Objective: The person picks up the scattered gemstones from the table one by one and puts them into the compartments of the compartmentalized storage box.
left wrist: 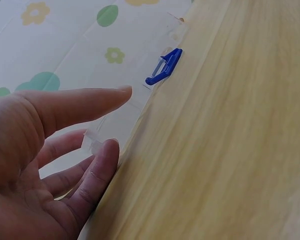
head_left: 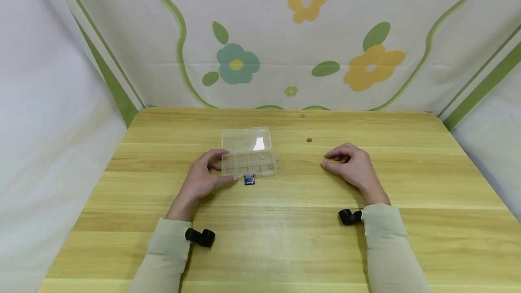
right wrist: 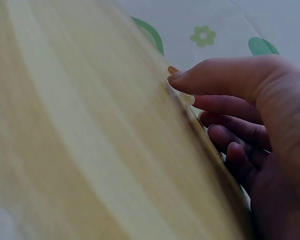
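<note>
A clear plastic compartment box [head_left: 248,163] lies on the table with its lid [head_left: 240,140] swung back and a blue latch [head_left: 249,179] at its front. My left hand [head_left: 202,176] holds the box's left end, thumb along the front edge and fingers at the back corner. In the left wrist view, the blue latch [left wrist: 166,66] sits beyond the thumb tip. Small pieces show in the right-hand compartments. To the right of the box, my right hand [head_left: 351,165] pinches a small clear bead [right wrist: 188,99] between thumb and index finger, low over the table.
A brown bead [head_left: 309,139] lies beyond the right hand. Farther back, near the table's rear edge, is a small grey bead [head_left: 302,115]. A flowered curtain [head_left: 272,35] hangs behind the wooden table [head_left: 268,238]. Black wrist cameras sit at both cuffs.
</note>
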`<action>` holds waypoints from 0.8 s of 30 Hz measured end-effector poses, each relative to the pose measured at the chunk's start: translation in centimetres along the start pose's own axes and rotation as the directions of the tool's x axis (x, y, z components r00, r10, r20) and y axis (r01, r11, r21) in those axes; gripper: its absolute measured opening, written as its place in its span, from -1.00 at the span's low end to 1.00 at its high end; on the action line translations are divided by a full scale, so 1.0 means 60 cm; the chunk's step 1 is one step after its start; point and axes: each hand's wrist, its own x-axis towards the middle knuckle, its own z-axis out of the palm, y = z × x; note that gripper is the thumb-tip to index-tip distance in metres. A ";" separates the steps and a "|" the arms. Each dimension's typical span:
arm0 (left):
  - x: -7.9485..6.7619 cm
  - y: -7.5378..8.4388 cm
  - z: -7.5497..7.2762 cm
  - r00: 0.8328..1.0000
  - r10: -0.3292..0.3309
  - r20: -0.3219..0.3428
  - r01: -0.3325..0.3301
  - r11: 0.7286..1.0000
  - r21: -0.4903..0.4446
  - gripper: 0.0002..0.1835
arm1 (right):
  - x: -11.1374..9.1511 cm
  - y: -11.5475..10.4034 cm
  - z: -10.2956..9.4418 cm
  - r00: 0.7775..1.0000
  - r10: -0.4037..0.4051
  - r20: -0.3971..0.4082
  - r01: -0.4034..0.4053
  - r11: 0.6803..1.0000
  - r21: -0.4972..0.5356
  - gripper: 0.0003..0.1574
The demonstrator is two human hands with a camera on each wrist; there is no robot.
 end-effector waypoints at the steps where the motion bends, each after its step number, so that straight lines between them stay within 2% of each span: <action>1: 0.000 0.000 0.000 1.000 -0.001 0.000 0.001 1.000 -0.002 -0.21 | -0.001 0.001 -0.001 1.000 0.001 0.002 -0.001 1.000 -0.004 -0.64; 17: -0.003 0.002 0.005 1.000 -0.013 -0.002 0.013 1.000 -0.004 -0.21 | -0.011 0.005 -0.002 1.000 0.021 -0.002 -0.021 0.999 -0.029 -0.71; 24: -0.003 0.000 -0.001 1.000 -0.020 -0.017 0.020 1.000 -0.019 -0.22 | -0.001 0.001 -0.006 0.999 0.000 0.045 0.001 1.000 -0.030 -0.68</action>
